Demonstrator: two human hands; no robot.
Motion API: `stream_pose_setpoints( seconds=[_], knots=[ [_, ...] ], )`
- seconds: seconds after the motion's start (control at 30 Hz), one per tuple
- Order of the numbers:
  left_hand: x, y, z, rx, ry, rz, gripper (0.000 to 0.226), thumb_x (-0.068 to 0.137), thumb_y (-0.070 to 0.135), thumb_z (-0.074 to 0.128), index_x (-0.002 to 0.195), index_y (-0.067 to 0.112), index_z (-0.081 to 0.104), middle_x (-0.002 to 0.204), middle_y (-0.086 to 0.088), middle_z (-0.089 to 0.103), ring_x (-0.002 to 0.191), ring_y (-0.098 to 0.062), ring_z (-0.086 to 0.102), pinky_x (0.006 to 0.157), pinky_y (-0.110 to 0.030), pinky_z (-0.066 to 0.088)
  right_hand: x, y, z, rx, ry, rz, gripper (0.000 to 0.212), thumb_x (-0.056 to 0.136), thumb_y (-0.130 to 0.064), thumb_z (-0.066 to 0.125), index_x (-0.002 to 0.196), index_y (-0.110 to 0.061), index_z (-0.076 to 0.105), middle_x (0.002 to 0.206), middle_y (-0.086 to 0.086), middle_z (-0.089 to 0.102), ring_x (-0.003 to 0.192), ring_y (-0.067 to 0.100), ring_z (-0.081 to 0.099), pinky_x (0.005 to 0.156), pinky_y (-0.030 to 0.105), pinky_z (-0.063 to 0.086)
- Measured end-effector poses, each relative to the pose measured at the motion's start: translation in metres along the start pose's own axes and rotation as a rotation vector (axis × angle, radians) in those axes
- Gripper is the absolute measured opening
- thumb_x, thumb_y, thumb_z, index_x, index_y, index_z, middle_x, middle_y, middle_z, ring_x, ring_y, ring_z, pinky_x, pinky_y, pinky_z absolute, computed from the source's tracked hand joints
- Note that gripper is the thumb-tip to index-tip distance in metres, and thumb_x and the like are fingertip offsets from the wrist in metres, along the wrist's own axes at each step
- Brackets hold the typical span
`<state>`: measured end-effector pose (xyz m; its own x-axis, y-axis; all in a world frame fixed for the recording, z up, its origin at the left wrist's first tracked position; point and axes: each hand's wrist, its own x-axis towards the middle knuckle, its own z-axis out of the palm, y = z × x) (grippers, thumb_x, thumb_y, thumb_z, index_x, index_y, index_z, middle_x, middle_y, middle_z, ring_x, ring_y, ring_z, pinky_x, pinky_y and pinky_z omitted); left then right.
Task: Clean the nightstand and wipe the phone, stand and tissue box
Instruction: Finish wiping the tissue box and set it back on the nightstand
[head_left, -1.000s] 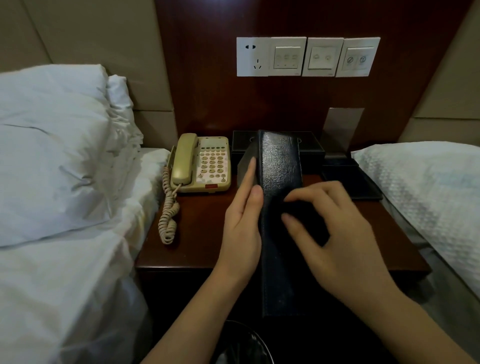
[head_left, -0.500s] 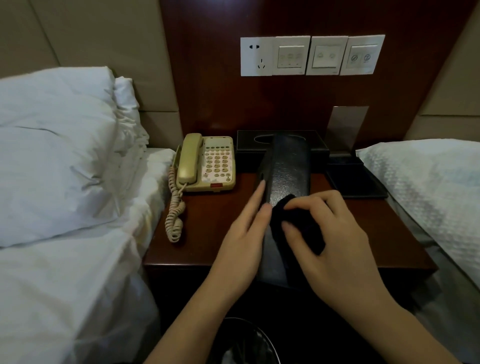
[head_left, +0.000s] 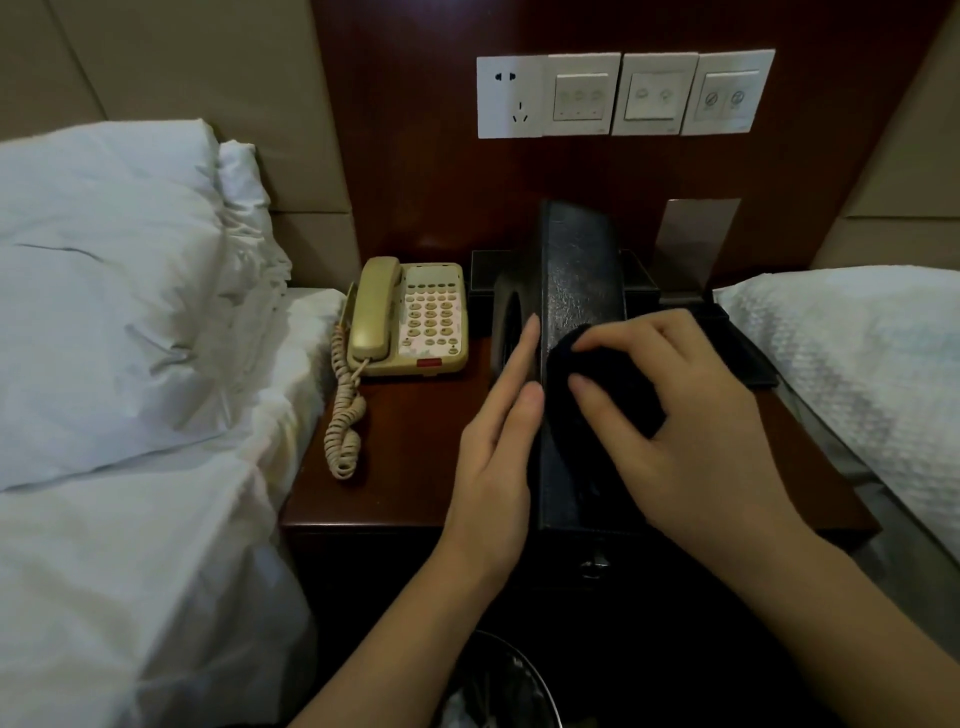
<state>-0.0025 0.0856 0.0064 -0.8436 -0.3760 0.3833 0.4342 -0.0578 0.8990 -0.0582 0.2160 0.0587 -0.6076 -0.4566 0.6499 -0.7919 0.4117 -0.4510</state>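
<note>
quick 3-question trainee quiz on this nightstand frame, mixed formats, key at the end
1. True or false: the right hand presses a dark cloth against the black tissue box.
2. Multiple choice: the left hand is A) lifting the handset, B) lying with straight fingers against the tissue box's left side, C) resting on the pillow.
3. Fill in: the beige phone sits on the nightstand to the ____ of the tissue box in the picture.

Key: 1 true; 2 B; 3 left
</note>
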Motion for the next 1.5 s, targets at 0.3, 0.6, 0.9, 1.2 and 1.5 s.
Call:
stream_pose_setpoints(
  seconds=[0.3,0.6,0.9,1.2,1.5],
  knots=[
    [0.003,-0.011,-0.006,0.003,0.018,0.048,0.044,0.107,0.017,0.043,0.15,0.025,0.045,0.145,0.02,0.058,0.141,-0.002,0.048,0.11,-0.017,0.041,-0.011,0.0,-0.003,0.052,-0.167,-0.069,0.025,0.088,-0.039,0.062,0.112,-0.032,0.064,0.107,-0.016,0.054,0.099,0.004,0.058,0.081,0.019,0.047],
    [-0.004,-0.013,-0.004,-0.026,-0.036,0.085,0.045,0.106,0.013,0.042,0.15,0.022,0.042,0.144,0.023,0.058,0.141,-0.002,0.047,0.108,-0.014,0.04,-0.034,-0.005,-0.006,0.02,-0.155,-0.063,0.023,0.089,-0.039,0.061,0.112,-0.034,0.062,0.11,-0.015,0.05,0.1,0.004,0.056,0.082,0.024,0.051],
    [-0.003,-0.012,0.002,-0.008,-0.009,0.106,0.047,0.103,0.009,0.043,0.147,0.023,0.042,0.132,0.033,0.063,0.132,0.007,0.053,0.102,-0.01,0.043,-0.015,0.011,-0.008,-0.012,-0.067,0.007,0.024,0.091,-0.035,0.06,0.113,-0.028,0.064,0.109,-0.01,0.052,0.1,0.009,0.057,0.083,0.03,0.051],
    [-0.001,-0.013,-0.002,-0.072,0.065,0.107,0.046,0.104,0.011,0.048,0.148,0.02,0.045,0.141,0.015,0.063,0.137,-0.008,0.054,0.104,-0.019,0.046,-0.016,0.01,-0.006,0.046,-0.124,-0.037,0.024,0.09,-0.039,0.061,0.112,-0.031,0.064,0.108,-0.014,0.052,0.101,0.004,0.057,0.082,0.026,0.05],
    [0.0,-0.015,-0.008,-0.04,-0.001,0.126,0.048,0.103,0.01,0.047,0.151,0.013,0.044,0.151,0.004,0.057,0.143,-0.014,0.049,0.112,-0.025,0.043,-0.043,-0.015,-0.002,0.07,-0.201,-0.126,0.023,0.089,-0.039,0.06,0.111,-0.033,0.06,0.11,-0.013,0.048,0.098,0.006,0.055,0.071,0.028,0.054]
  ],
)
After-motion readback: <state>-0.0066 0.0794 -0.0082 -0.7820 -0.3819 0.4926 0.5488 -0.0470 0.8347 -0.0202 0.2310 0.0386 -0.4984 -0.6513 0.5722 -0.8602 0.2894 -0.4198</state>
